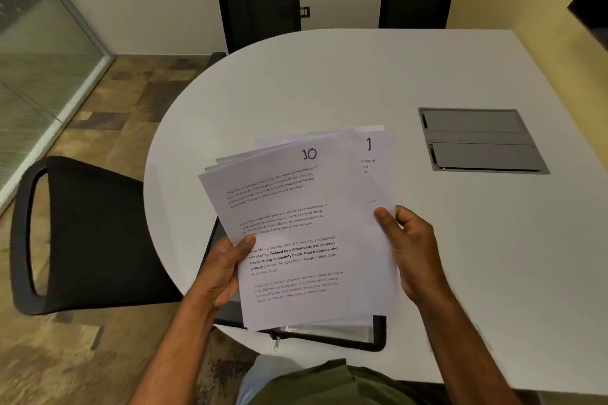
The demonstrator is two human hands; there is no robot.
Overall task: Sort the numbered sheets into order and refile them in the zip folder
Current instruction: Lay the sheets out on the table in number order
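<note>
I hold a fanned stack of white printed sheets above the table's near edge. The top sheet (pixel 289 223) bears a handwritten 10 at its upper right. Behind it, shifted right, a sheet marked 1 (pixel 373 154) shows. My left hand (pixel 223 270) grips the stack's left edge, thumb on top. My right hand (pixel 408 246) grips the right edge, thumb on the paper. Under the sheets lies the zip folder (pixel 329 337), black-edged with a clear cover and a zipper pull at its near edge; most of it is hidden.
The white rounded table (pixel 329 82) carries a grey recessed cable box (pixel 480 140) at the right. One black chair (pixel 85 233) stands at my left, two more (pixel 260 3) at the far side. A glass wall runs along the left.
</note>
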